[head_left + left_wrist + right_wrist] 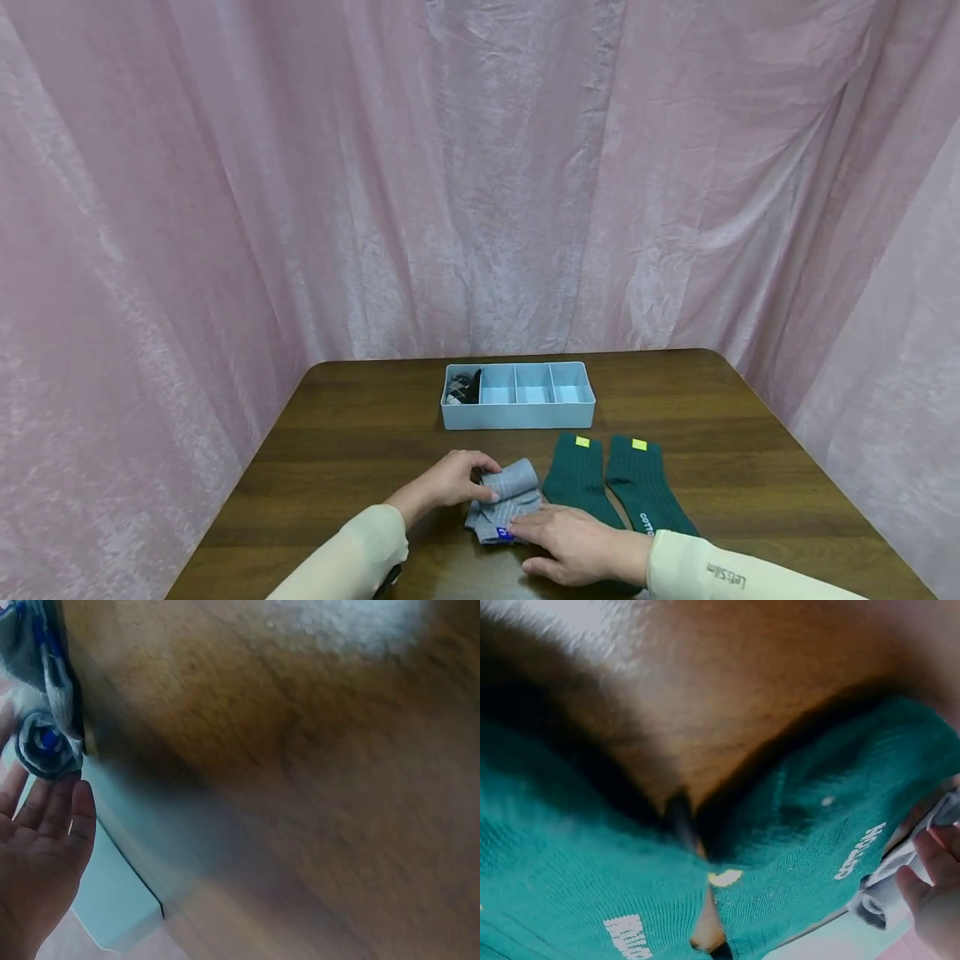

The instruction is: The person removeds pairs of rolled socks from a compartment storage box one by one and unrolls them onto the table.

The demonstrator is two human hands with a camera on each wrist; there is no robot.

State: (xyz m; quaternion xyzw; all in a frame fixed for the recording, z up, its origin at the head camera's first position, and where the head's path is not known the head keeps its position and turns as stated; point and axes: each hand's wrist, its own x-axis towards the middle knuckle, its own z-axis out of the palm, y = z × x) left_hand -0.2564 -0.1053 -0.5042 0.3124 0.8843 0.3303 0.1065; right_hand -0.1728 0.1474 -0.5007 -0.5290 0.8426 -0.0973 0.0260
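Note:
A pair of grey socks (512,502) lies on the table, its far end rolled up and its near end flat with a blue label. My left hand (453,479) holds the left end of the roll between thumb and fingers; in the left wrist view the roll (46,742) shows as a spiral by the fingertips. With its fingers stretched out, my right hand (566,542) rests on the near right part of the grey socks. Two dark green socks (577,471) with yellow tags lie to the right, partly behind the right hand and forearm.
Behind the socks stands a light blue box (519,417) with several compartments; its leftmost one holds dark argyle-patterned socks (461,389). The wooden table (337,433) ends at a pink curtain (487,208).

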